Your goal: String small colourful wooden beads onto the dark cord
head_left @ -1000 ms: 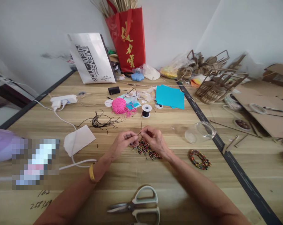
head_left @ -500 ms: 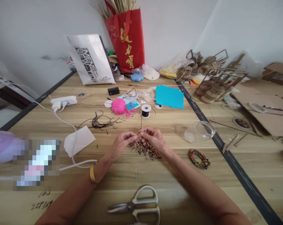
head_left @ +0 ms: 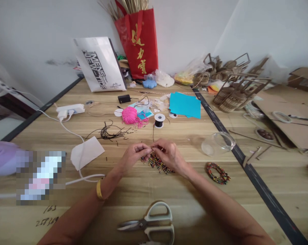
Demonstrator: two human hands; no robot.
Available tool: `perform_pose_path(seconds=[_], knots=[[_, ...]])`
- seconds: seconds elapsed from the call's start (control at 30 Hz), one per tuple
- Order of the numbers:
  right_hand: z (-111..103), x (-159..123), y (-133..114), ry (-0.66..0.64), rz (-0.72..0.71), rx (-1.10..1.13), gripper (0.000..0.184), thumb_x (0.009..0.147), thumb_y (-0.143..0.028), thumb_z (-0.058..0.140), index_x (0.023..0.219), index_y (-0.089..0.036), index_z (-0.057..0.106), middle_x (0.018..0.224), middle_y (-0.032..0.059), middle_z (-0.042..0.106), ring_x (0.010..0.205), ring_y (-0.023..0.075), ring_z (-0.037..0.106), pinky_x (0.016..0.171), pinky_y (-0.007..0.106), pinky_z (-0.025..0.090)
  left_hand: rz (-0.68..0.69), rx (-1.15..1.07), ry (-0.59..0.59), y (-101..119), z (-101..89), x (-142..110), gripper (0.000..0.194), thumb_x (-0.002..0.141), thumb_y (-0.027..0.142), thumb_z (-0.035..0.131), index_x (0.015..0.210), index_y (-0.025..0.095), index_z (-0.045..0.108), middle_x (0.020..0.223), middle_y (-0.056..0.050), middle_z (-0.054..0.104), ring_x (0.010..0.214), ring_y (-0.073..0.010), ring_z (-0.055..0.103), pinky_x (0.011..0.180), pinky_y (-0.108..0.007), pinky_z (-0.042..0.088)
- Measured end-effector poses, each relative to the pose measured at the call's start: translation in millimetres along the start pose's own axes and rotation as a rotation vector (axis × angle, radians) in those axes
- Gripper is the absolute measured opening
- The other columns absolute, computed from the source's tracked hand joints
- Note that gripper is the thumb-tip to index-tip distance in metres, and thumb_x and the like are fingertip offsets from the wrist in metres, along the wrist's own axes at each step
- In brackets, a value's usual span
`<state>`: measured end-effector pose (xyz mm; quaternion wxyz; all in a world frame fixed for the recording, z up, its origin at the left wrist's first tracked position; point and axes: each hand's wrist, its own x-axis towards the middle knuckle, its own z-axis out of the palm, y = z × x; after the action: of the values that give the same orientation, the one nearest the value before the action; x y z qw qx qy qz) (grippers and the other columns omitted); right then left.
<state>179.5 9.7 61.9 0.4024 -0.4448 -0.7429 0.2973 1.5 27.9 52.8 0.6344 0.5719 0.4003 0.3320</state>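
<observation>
A pale wood-grained worktop spreads below a plain light-grey wall, with a black strip along its left edge and another black strip crossing it at right. Bare wood lies between the forearms, around the metal scissors with off-white looped handles, and right of the coiled ring of multicoloured beads.

The left hand and right hand meet mid-worktop, each grip narrow, fingertips pinched on a thin black cord; whether a bead is held too is too small to tell. The cord runs back towards a white-flanged spool. Small, round, glossy multicoloured beads lie loose beneath the hands.

Beyond are fuzzy pink yarn, flat turquoise sheets and a clear, rounded jar on its side.
</observation>
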Motion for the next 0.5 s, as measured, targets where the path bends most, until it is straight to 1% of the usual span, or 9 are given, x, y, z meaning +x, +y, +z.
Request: perform_pose_path(seconds=[0.1,0.13,0.2,0.23,0.3,0.4,0.43,0.5], knots=[[-3,0,-3,-0.016,-0.102,-0.049,0.016,0.086,-0.011,0.051,0.085,-0.016,0.066,0.075,0.0026,0.063,0.069,0.0122,0.057,0.064,0.022,0.042,0.015,0.018,0.014,5,1.1,-2,0.028,0.074,0.040,0.068,0.073,0.012,0.065,0.059,0.001,0.061,0.053,-0.0097,0.054,0.054,-0.022,0.045],[-3,0,-4,-0.019,-0.119,-0.044,0.016,0.087,-0.011,0.050,0.085,-0.017,0.065,0.075,0.0025,0.063,0.070,0.0123,0.058,0.065,0.022,0.042,0.021,0.027,0.026,6,0.7,-2,0.028,0.075,0.039,0.068,0.075,0.012,0.066,0.062,0.000,0.063,0.056,-0.0108,0.056,0.057,-0.023,0.047],[-5,0,-5,-0.015,-0.127,-0.021,0.017,0.088,-0.010,0.049,0.085,-0.018,0.065,0.076,0.0023,0.064,0.070,0.0121,0.058,0.065,0.021,0.043,0.037,0.051,0.071,7,-1.8,-1,0.029,0.077,0.040,0.066,0.081,0.012,0.068,0.073,-0.004,0.069,0.067,-0.0144,0.062,0.067,-0.027,0.051],[-5,0,-6,-0.010,-0.119,-0.014,0.017,0.087,-0.010,0.049,0.085,-0.018,0.064,0.077,0.0022,0.064,0.070,0.0119,0.058,0.065,0.021,0.043,0.048,0.062,0.106,5,-4.1,1,0.030,0.078,0.041,0.064,0.086,0.012,0.069,0.081,-0.006,0.071,0.075,-0.0167,0.064,0.074,-0.029,0.052],[-5,0,-4,-0.002,-0.087,-0.013,0.015,0.086,-0.010,0.051,0.085,-0.017,0.064,0.077,0.0019,0.064,0.069,0.0116,0.058,0.063,0.021,0.042,0.074,0.055,0.189,1,-9.9,4,0.036,0.082,0.043,0.058,0.097,0.012,0.068,0.099,-0.010,0.072,0.095,-0.0212,0.065,0.090,-0.035,0.049],[-5,0,0,-0.007,-0.007,0.017,0.011,0.085,-0.013,0.052,0.084,-0.016,0.063,0.068,-0.0004,0.061,0.061,0.0101,0.055,0.059,0.021,0.040,0.093,0.059,0.258,-10,-18.1,6,0.046,0.087,0.049,0.048,0.104,0.010,0.066,0.115,-0.015,0.067,0.112,-0.0253,0.059,0.102,-0.041,0.041],[-5,0,1,-0.013,0.026,0.040,0.010,0.085,-0.014,0.053,0.083,-0.016,0.063,0.065,-0.0014,0.060,0.058,0.0095,0.053,0.057,0.021,0.039,0.100,0.098,0.269,-15,-19.7,5,0.049,0.088,0.050,0.044,0.106,0.009,0.065,0.118,-0.015,0.065,0.114,-0.0257,0.058,0.104,-0.043,0.039],[-6,0,4,-0.019,0.086,0.085,0.009,0.086,-0.017,0.053,0.084,-0.016,0.062,0.061,-0.0027,0.057,0.054,0.0085,0.051,0.053,0.020,0.037,0.112,0.270,0.291,-24,-20.3,-1,0.051,0.091,0.050,0.038,0.113,0.012,0.063,0.125,-0.013,0.061,0.122,-0.0247,0.052,0.110,-0.044,0.032]])
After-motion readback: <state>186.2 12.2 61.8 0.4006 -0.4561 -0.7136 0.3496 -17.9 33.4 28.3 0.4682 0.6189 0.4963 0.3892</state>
